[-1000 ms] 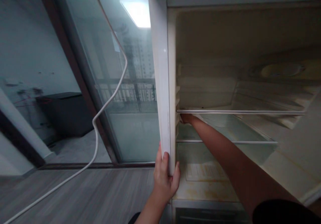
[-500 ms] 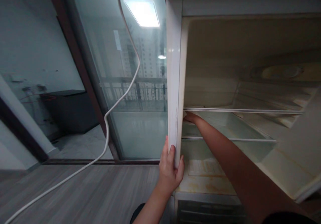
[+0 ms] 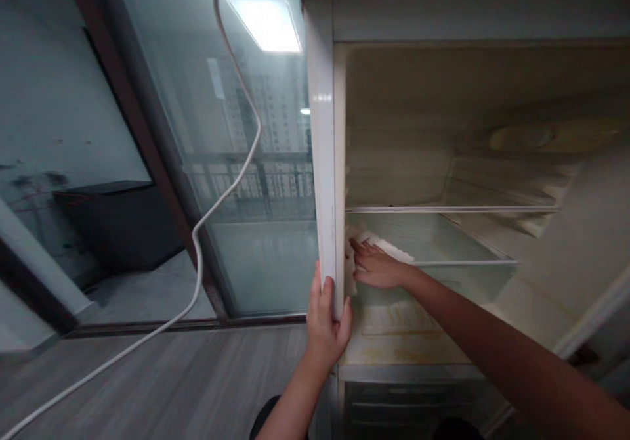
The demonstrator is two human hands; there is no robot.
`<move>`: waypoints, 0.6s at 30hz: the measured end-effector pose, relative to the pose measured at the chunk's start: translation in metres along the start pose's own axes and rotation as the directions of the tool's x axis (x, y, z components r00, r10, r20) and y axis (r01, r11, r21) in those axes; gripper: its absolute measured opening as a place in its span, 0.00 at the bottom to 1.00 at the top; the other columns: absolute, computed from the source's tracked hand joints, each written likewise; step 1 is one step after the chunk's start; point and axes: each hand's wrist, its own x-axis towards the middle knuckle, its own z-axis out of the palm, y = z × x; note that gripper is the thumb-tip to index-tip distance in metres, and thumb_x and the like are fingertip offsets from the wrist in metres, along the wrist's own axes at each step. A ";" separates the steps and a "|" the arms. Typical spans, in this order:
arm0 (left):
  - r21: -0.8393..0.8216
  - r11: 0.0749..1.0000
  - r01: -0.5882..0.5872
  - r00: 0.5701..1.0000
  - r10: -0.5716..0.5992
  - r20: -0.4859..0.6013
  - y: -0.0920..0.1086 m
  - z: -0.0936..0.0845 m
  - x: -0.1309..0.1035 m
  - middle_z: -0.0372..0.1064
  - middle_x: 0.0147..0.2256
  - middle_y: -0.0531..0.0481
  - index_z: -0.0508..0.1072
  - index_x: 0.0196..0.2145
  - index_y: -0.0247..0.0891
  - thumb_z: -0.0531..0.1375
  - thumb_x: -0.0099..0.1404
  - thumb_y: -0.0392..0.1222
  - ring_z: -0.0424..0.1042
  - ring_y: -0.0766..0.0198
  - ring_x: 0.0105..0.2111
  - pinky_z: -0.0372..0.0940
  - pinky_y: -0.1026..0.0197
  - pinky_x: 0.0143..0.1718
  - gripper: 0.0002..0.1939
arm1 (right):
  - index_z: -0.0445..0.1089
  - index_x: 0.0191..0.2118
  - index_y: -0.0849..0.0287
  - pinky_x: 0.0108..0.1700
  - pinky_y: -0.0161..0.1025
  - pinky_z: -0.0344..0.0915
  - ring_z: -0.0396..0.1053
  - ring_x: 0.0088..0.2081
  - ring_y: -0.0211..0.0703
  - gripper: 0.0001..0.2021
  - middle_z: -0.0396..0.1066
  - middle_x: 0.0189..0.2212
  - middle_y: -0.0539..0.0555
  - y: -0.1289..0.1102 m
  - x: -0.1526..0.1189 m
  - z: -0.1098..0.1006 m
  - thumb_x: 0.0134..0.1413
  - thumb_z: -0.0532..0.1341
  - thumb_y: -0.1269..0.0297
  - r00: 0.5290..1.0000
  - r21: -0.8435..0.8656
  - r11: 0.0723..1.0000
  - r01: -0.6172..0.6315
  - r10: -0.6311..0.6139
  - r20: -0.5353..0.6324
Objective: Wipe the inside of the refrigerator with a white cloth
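An open refrigerator (image 3: 321, 131) with a stained, yellowed interior stands at the right. My left hand (image 3: 325, 328) grips the lower part of its white left side edge, fingers on the outside and thumb on the inner side. Inside, below the upper glass shelf (image 3: 453, 209), my right hand (image 3: 377, 266) presses a white cloth or paper (image 3: 391, 248) against the inner left wall with its fingers spread. Part of the white sheet sticks out above and beyond the hand, over the front edge of the lower shelf (image 3: 467, 263).
A white cable (image 3: 197, 249) hangs in front of the glass door (image 3: 260, 256) and runs down across the wooden floor (image 3: 187, 381). A dark box (image 3: 118, 230) sits beyond the doorway. The refrigerator's door is at the far right.
My right hand has come forward and down from deeper under the upper shelf, and the white sheet now shows more. My left hand keeps its grip. The view has shifted slightly right.
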 end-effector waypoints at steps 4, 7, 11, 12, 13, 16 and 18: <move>0.000 1.000 0.007 1.000 -0.007 -0.009 -0.002 0.001 -0.002 0.48 0.69 0.30 0.45 0.72 0.41 0.63 0.63 0.29 0.53 0.47 0.69 0.62 0.46 0.63 0.46 | 0.74 0.50 0.65 0.70 0.54 0.51 0.49 0.70 0.56 0.16 0.64 0.62 0.67 0.011 -0.003 0.000 0.67 0.52 0.68 0.961 0.007 0.962 0.272 -0.271 -0.060; 0.014 1.000 0.006 1.000 -0.006 -0.016 -0.004 0.001 -0.004 0.48 0.70 0.31 0.45 0.72 0.41 0.64 0.62 0.29 0.52 0.46 0.69 0.62 0.46 0.64 0.47 | 0.69 0.57 0.66 0.67 0.49 0.57 0.61 0.65 0.55 0.20 0.65 0.62 0.67 0.027 0.017 -0.001 0.61 0.59 0.66 0.978 0.151 0.977 0.149 -0.124 -0.169; 0.044 0.999 0.007 1.000 -0.006 -0.023 -0.006 0.000 -0.006 0.48 0.70 0.33 0.45 0.72 0.42 0.66 0.62 0.30 0.53 0.46 0.69 0.62 0.47 0.63 0.48 | 0.67 0.61 0.63 0.64 0.45 0.61 0.66 0.60 0.54 0.27 0.66 0.61 0.62 0.043 0.052 -0.003 0.56 0.62 0.66 0.991 0.246 0.966 0.076 -0.046 -0.127; 0.052 0.999 0.005 1.000 -0.004 -0.025 -0.006 0.000 -0.006 0.49 0.70 0.33 0.45 0.72 0.41 0.66 0.61 0.30 0.54 0.47 0.68 0.62 0.48 0.63 0.49 | 0.65 0.63 0.61 0.65 0.48 0.59 0.63 0.63 0.56 0.28 0.63 0.64 0.62 0.047 0.061 -0.004 0.56 0.62 0.64 0.997 0.224 0.974 0.026 -0.007 -0.082; 0.060 0.998 0.001 1.000 0.000 -0.028 -0.006 0.000 -0.006 0.50 0.69 0.33 0.45 0.72 0.41 0.66 0.61 0.30 0.55 0.47 0.68 0.62 0.49 0.63 0.49 | 0.63 0.65 0.58 0.66 0.53 0.56 0.57 0.66 0.60 0.30 0.58 0.67 0.61 0.052 0.069 -0.005 0.57 0.62 0.61 0.998 0.192 0.980 -0.048 0.056 -0.035; 0.083 0.997 0.001 0.999 0.003 -0.042 -0.006 0.001 -0.007 0.50 0.69 0.34 0.46 0.71 0.40 0.67 0.60 0.30 0.54 0.49 0.68 0.61 0.51 0.64 0.49 | 0.52 0.71 0.48 0.66 0.72 0.44 0.41 0.72 0.69 0.36 0.43 0.73 0.56 0.070 0.089 -0.009 0.59 0.60 0.51 0.970 0.117 0.963 -0.244 0.239 0.051; 0.094 0.996 0.006 0.999 -0.001 -0.047 -0.007 0.001 -0.008 0.49 0.70 0.34 0.46 0.71 0.39 0.67 0.60 0.30 0.53 0.50 0.69 0.59 0.52 0.65 0.49 | 0.50 0.72 0.47 0.66 0.73 0.43 0.42 0.71 0.67 0.35 0.44 0.72 0.55 0.085 0.099 -0.011 0.62 0.57 0.47 0.967 0.117 0.960 -0.255 0.250 0.055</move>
